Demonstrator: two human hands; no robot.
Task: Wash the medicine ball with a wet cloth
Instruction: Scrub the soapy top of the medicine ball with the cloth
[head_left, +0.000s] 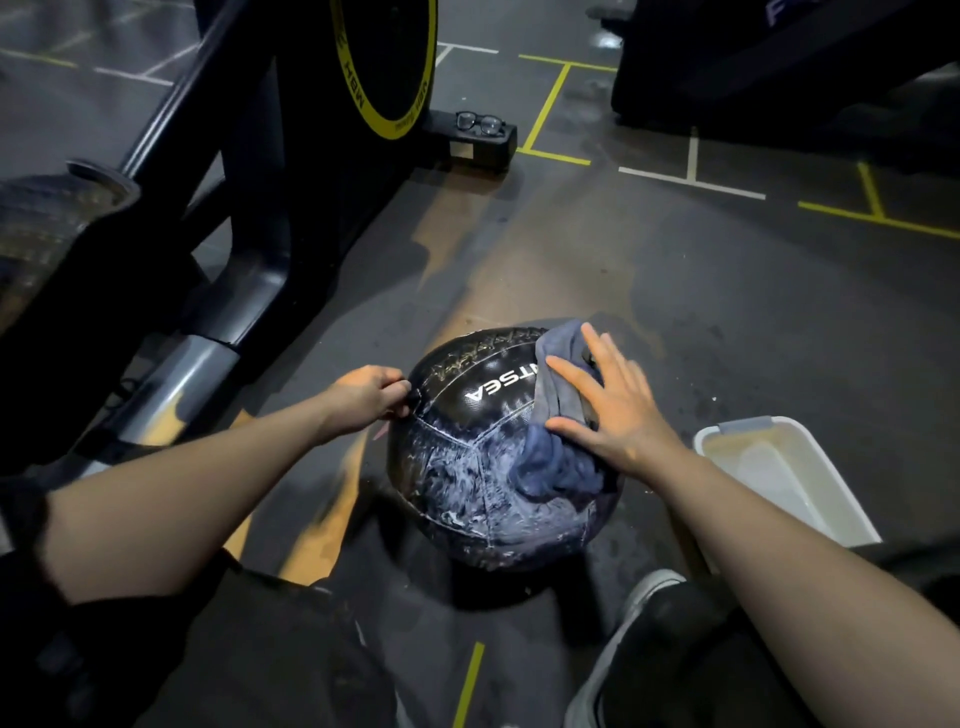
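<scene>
The cloth (558, 457) hides the ball's (467, 467) lettering at two o'clock. The exercise machine (218, 171) runs off the frame at ten o'clock.

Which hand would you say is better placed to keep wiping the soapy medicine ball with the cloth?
The right hand, probably: its straight fingers already press the cloth flat against the medicine ball. The left hand is busy pinching a small tab on the ball's far side, apparently steadying it.

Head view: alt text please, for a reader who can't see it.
A person's right hand presses a blue cloth flat against a sudsy black medicine ball on a gym floor, while the left hand pinches a small tab at the ball's side. A white tub sits to the right.
</scene>
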